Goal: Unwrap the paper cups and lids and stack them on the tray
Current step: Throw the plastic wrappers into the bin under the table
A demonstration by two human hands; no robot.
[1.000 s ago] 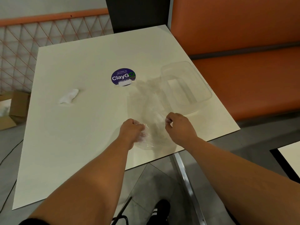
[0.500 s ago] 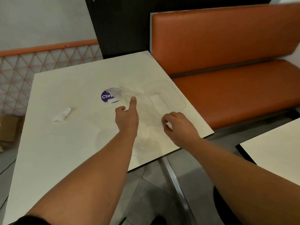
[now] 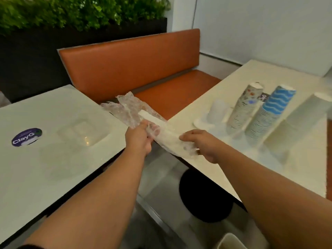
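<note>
A crumpled clear plastic wrap hangs in the air over the gap between two tables, with something long and white inside it. My left hand grips the wrap near its middle. My right hand holds its lower end at the edge of the right table. On that table stand a patterned cup stack, a blue wavy cup stack, a white cup stack and a low stack of white lids. A clear plastic tray sits on the left table.
A round purple sticker lies on the left table. An orange bench runs behind both tables, with plants above it. The right table's black base and a pale bin stand on the floor between the tables.
The view has swung right to bring the second table into sight. Both hands have lifted the plastic wrap off the left table and now hold it over the gap.
</note>
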